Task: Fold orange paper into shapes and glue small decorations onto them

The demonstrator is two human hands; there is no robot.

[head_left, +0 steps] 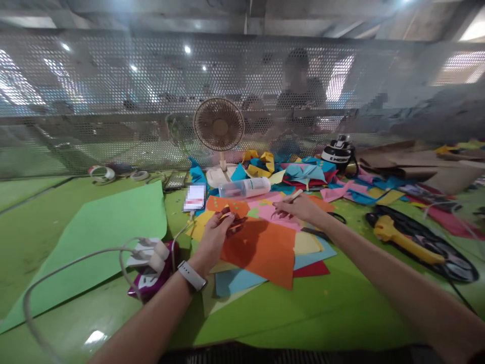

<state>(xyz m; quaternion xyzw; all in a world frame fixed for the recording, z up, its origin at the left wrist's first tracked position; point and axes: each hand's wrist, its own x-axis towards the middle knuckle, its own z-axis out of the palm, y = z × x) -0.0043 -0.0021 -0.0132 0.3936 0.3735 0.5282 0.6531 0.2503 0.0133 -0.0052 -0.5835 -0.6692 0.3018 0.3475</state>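
Paper in light green [121,222] sprawls at the far left, its end running out of sight, its near edge partly covered by a purple box [161,283] piled with white plugs [151,255]. Past those, a phone [194,197] lies with its screen blurred. Now the left hand [219,232], fingers half curled above the left side of a large orange sheet [261,253]; whether it grips anything, I can't tell. That sheet tops the coloured stack between the forearms. Behind it, a clear bottle [244,188] lies on its side, contents hard to read, with a fan [219,124] beyond. Over pink paper [280,216], the right hand [299,208] pinches a slim pale stick [295,195], mostly hidden by fingers. A dark loop [337,218] peeks out past the forearm. Far right, a black tray [468,273] holds a yellow tool [409,240]; brown paper [401,162] crowds behind. Beyond the mesh panel [132,76], a person [299,91] is just a blur.
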